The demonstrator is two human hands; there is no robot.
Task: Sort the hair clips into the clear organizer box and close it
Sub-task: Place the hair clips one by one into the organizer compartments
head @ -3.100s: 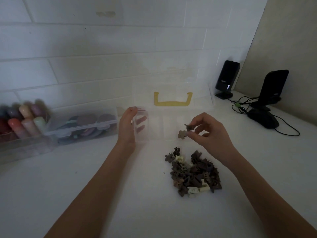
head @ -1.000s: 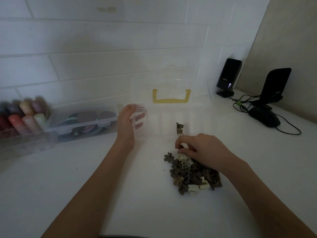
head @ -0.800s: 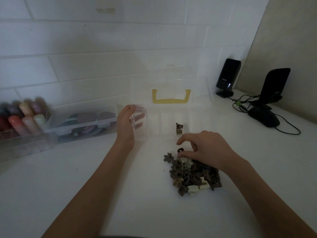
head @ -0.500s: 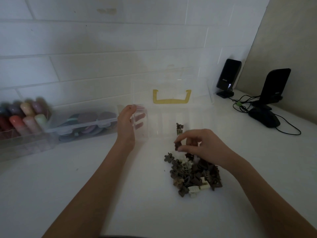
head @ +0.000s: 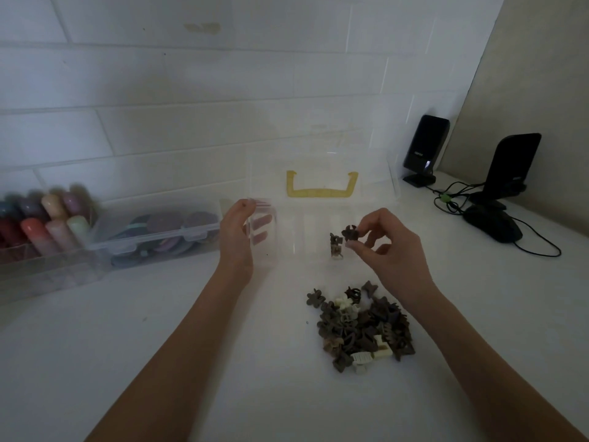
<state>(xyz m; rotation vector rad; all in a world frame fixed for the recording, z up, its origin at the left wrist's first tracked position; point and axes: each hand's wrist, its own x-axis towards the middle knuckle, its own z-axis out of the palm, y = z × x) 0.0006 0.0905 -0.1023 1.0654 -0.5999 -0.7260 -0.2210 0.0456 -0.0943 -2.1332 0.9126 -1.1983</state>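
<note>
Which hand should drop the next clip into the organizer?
Right. The right hand already pinches a dark clip above the clear organizer box. The left hand grips the box's left end, steadying it.

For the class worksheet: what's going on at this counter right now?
A person is sorting small brown and cream hair clips from a loose pile into a clear plastic organizer box with a yellow handle. The left hand steadies the box's left end. The right hand pinches one dark brown clip above it. The lid stands open.

Brown clip pile [head: 361, 330], open clear box [head: 318, 231]
</note>
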